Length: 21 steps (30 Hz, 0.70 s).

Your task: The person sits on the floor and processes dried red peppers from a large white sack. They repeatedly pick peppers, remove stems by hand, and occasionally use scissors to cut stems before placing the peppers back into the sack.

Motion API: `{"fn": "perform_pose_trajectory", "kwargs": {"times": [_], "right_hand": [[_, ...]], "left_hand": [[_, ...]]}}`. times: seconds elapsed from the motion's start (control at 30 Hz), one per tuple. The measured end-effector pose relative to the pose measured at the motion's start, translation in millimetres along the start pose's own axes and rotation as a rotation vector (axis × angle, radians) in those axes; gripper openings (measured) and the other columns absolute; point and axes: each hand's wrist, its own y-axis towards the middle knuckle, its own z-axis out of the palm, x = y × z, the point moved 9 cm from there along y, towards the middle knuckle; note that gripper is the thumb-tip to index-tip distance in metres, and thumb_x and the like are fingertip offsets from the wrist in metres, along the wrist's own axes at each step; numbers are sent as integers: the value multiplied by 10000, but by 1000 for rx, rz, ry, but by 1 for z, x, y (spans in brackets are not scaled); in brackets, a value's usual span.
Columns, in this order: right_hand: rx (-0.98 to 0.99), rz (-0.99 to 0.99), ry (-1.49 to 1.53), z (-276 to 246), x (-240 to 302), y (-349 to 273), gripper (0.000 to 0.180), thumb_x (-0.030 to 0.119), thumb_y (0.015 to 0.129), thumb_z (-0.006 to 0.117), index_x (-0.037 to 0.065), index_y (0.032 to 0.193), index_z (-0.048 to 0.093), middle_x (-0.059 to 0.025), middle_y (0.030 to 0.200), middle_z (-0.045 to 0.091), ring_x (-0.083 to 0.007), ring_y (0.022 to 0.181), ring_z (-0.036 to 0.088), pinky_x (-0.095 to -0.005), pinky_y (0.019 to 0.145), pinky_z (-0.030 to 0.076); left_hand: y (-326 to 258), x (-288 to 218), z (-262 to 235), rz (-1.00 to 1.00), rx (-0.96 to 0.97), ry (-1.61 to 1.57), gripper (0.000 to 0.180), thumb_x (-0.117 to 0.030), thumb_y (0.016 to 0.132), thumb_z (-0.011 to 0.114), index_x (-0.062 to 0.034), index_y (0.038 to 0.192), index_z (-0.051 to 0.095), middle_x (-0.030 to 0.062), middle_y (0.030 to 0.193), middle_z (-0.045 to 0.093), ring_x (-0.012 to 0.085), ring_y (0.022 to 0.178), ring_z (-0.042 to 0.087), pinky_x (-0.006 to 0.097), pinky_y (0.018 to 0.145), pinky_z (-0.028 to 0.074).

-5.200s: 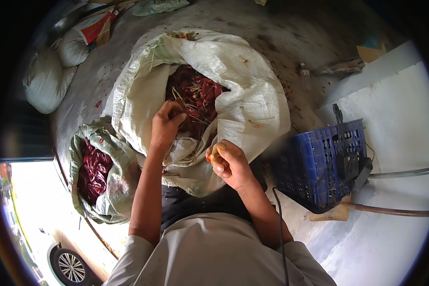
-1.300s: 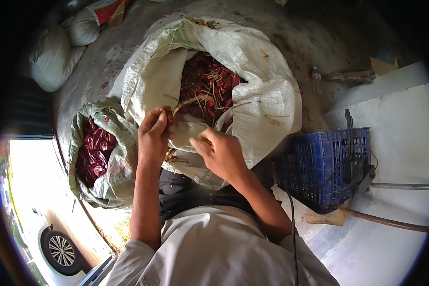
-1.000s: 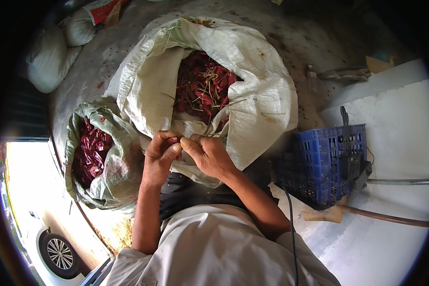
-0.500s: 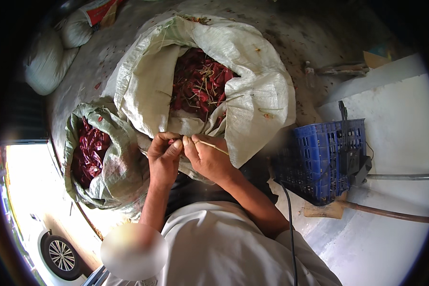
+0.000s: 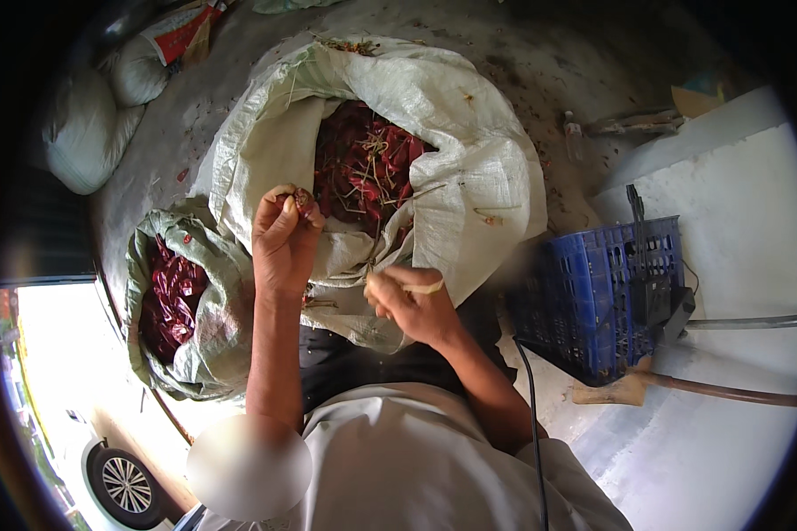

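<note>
Pinching a dark-red dried chilli [image 5: 305,202] in my left hand [image 5: 279,243], thumb and fingers closed on it; can't tell if it's more than one. Right hand [image 5: 416,310] apart from it, at 4 o'clock, fingers curled, pale stem [image 5: 427,287] lying across them; can't tell if it's gripped. Clock below is centred between my hands, 12 straight ahead.

Big white woven sack [image 5: 478,168] at 12, mouth rolled wide, loose red chillies [image 5: 341,164] inside with pale stalks on top. Smaller greenish-white sack [image 5: 217,332] between 8 and 9, side against the big one, glossy dark-red pods [image 5: 172,301] inside.

Blue slatted crate [image 5: 576,305] just past 3. Black cable [image 5: 534,434] down over my shirt at 4–5. Clear plastic bottle [image 5: 574,140] at 2. Stuffed white sack [image 5: 84,146] on the floor at 10. Car wheel [image 5: 126,480] between 7 and 8, well apart.
</note>
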Motion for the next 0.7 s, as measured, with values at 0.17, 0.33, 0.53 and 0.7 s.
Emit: {"fn": "perform_pose_trajectory", "kwargs": {"times": [0.17, 0.33, 0.53, 0.7], "right_hand": [[26, -230, -785, -22, 21, -28, 200, 169, 879, 682, 33, 763, 591, -123, 671, 602, -324, 574, 600, -391, 542, 494], [-90, -93, -1097, -50, 27, -44, 155, 140, 843, 705, 52, 914, 599, -127, 844, 635, -323, 672, 646, -409, 581, 522], [-194, -357, -611, -24, 58, 0, 128, 120, 873, 686, 43, 912, 591, -130, 774, 633, -329, 691, 649, -395, 596, 513], [-183, -381, -464, -3, 57, 45, 145, 136, 893, 679, 21, 867, 596, -164, 759, 640, -347, 697, 648, -403, 598, 501]], "left_hand": [[9, 9, 3, -16, 2, 44, 176, -4, 946, 583, -41, 1117, 600, 81, 1025, 626, 189, 927, 586, 322, 813, 483], [9, 20, -8, -19, -27, 39, 188, 33, 936, 569, -35, 1107, 605, 97, 1040, 638, 203, 937, 594, 345, 869, 491], [-2, 26, -11, -27, 18, 107, 180, 37, 930, 577, -13, 1098, 617, 101, 1013, 640, 196, 963, 595, 330, 862, 496], [-18, 21, 0, -68, 29, 247, 174, 22, 930, 590, 5, 1100, 624, 82, 994, 639, 165, 906, 595, 304, 812, 490]]}}
